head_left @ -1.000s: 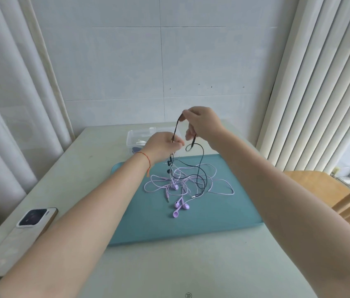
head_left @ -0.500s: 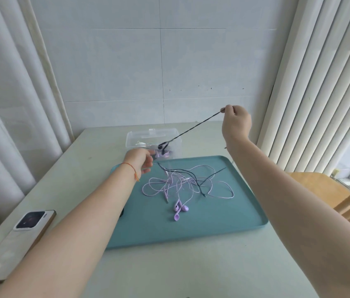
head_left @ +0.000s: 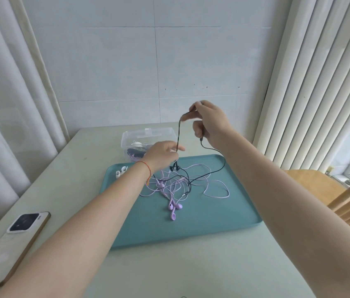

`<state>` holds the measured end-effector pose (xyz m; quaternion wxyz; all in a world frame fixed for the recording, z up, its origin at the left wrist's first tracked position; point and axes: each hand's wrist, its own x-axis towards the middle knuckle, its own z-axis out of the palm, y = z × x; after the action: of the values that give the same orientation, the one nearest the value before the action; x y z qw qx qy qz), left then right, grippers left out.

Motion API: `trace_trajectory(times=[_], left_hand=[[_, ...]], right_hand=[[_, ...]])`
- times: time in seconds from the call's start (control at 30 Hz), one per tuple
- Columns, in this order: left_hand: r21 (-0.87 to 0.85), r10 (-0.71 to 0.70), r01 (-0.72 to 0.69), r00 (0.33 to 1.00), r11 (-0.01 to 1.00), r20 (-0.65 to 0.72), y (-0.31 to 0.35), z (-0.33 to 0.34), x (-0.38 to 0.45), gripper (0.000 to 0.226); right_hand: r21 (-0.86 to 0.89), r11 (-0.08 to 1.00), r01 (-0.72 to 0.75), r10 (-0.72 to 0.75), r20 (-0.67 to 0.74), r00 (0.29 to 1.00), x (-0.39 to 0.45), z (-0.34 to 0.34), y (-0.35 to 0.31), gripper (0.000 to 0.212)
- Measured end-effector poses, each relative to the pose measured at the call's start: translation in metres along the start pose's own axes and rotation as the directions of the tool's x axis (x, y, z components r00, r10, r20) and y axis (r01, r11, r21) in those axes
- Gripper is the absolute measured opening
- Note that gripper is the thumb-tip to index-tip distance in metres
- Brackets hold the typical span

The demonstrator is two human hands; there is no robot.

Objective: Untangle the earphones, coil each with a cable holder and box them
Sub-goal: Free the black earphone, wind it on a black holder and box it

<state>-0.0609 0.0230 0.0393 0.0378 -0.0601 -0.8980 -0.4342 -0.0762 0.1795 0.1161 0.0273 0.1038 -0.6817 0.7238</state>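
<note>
A black earphone cable [head_left: 215, 172] runs up from the teal tray [head_left: 212, 214]. My right hand [head_left: 209, 123] pinches its upper part above the tray's far edge. My left hand [head_left: 163, 154] pinches the same cable lower down, just above the black earbuds [head_left: 175, 168]. Purple earphones [head_left: 175, 208] lie tangled with the black cable on the tray's middle. A white cable holder [head_left: 120, 171] sits at the tray's far left corner. A clear plastic box [head_left: 146, 139] stands behind the tray with coiled earphones inside.
A phone [head_left: 12, 244] lies face down at the table's left front edge. A wooden chair [head_left: 324, 188] stands to the right. Curtains hang left, blinds hang right, and a tiled wall is behind the table.
My right hand has come back left and lower, so the taut black cable now hangs in a slack loop. My left hand has moved right and up onto the cable.
</note>
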Motion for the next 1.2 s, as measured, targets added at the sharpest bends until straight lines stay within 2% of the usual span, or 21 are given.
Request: trace_trajectory(times=[0.1,0.17,0.23,0.3,0.33,0.4,0.47,0.5,0.6,0.67,0.73,0.83,1.0,1.1,1.13,1.2], left_hand=[[0.048,-0.038,0.039,0.999,0.998,-0.020,-0.010,0.000,0.002,0.022],[0.096,-0.078,0.079,0.997,0.992,-0.012,-0.020,-0.002,0.000,0.021],[0.108,-0.129,0.130,0.991,0.986,-0.016,-0.028,-0.003,-0.001,0.025],[0.075,-0.136,0.142,0.988,0.987,-0.077,-0.027,-0.003,-0.002,0.034],[0.022,-0.124,0.128,0.984,0.992,-0.131,-0.021,-0.003,-0.003,0.036],[-0.192,-0.103,0.064,0.974,0.979,-0.200,-0.004,-0.005,-0.005,0.033],[-0.378,-0.032,-0.029,0.987,0.925,-0.155,0.013,-0.008,-0.008,0.030],[-0.410,0.010,-0.058,0.993,0.910,-0.118,0.021,-0.009,-0.008,0.028],[-0.338,0.070,-0.102,0.992,0.936,-0.103,0.030,-0.009,-0.006,0.009],[-0.262,0.042,-0.073,0.991,0.962,-0.125,0.024,-0.009,-0.004,0.019],[-0.234,-0.027,-0.004,0.992,0.972,-0.126,0.009,-0.010,-0.004,0.022],[-0.277,-0.094,0.066,0.992,0.959,-0.089,-0.013,-0.012,-0.010,0.024],[-0.305,-0.068,0.057,0.997,0.951,-0.027,-0.011,-0.015,-0.014,0.015],[-0.205,-0.076,0.087,0.995,0.975,0.063,-0.010,-0.017,-0.014,0.016],[-0.154,-0.082,0.095,0.993,0.983,0.087,-0.011,-0.017,-0.015,0.026],[-0.177,-0.069,0.083,0.994,0.981,0.086,-0.008,-0.017,-0.014,0.043]], right_hand=[[0.199,0.975,0.095,-0.086,-0.053,0.995,0.003,-0.008,-0.010,0.018],[0.273,0.956,0.110,-0.091,-0.080,0.993,0.004,-0.013,-0.016,0.021],[0.212,0.974,0.083,-0.065,-0.088,0.994,0.004,-0.015,-0.018,0.020],[0.139,0.990,0.027,-0.021,-0.040,0.999,0.003,-0.014,-0.017,0.018],[0.106,0.994,-0.002,0.003,-0.007,1.000,0.003,-0.012,-0.016,0.017],[0.019,0.999,-0.046,0.045,0.050,0.998,0.002,-0.007,-0.013,0.017],[-0.039,0.997,-0.072,0.076,0.116,0.990,0.000,-0.002,-0.010,0.018],[-0.041,0.996,-0.082,0.087,0.155,0.984,-0.001,0.000,-0.008,0.019],[0.018,0.997,-0.070,0.065,0.207,0.976,-0.003,0.003,-0.007,0.022],[0.114,0.993,-0.016,0.002,0.127,0.992,-0.001,0.002,-0.007,0.022],[0.180,0.982,0.056,-0.055,-0.011,0.998,0.002,-0.002,-0.009,0.023],[0.141,0.986,0.092,-0.071,-0.152,0.986,0.003,-0.010,-0.010,0.022],[-0.005,0.999,-0.036,0.034,-0.205,0.978,0.005,-0.008,0.002,0.027],[-0.066,0.995,-0.075,0.061,-0.194,0.979,0.007,-0.011,0.007,0.027],[-0.095,0.993,-0.070,0.055,-0.151,0.987,0.007,-0.012,0.006,0.027],[-0.183,0.982,-0.045,0.047,0.006,0.999,0.005,-0.013,0.003,0.026]])
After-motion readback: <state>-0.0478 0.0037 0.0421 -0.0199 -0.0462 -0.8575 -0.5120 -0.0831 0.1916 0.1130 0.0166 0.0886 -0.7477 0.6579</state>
